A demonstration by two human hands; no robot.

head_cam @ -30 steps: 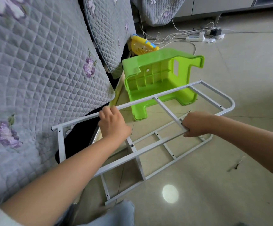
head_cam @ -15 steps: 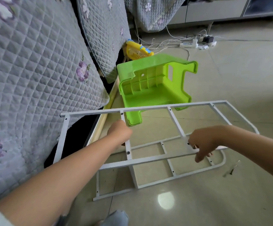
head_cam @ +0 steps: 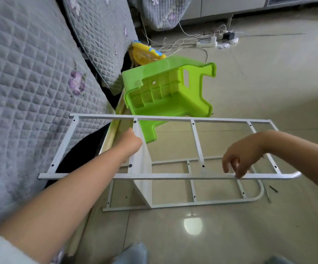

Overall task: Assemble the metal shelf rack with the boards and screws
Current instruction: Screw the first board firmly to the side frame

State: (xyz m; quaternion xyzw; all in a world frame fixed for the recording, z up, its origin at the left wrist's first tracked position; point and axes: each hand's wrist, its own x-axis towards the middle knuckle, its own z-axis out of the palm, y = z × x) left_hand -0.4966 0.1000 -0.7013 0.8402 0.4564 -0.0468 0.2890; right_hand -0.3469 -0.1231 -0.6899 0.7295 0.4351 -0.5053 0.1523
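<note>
Nearest the camera, a lamp's reflection (head_cam: 192, 225) is shining on the tiled floor (head_cam: 268, 92). Just beyond, the white metal rack (head_cam: 173, 176) is standing on the floor: one ladder-like side frame is lying flat, the other is riding above it, joined by a white board (head_cam: 142, 168). The left hand (head_cam: 130, 142) is pressing against the board's upper edge; its fingers are hidden, so their grip cannot be told. The right hand (head_cam: 240, 161) is hanging loosely curled, fingertips touching the upper frame's near rail. Farther off, a green plastic stool (head_cam: 165, 92) is lying on its side beside the quilted sofa (head_cam: 30, 73).
</note>
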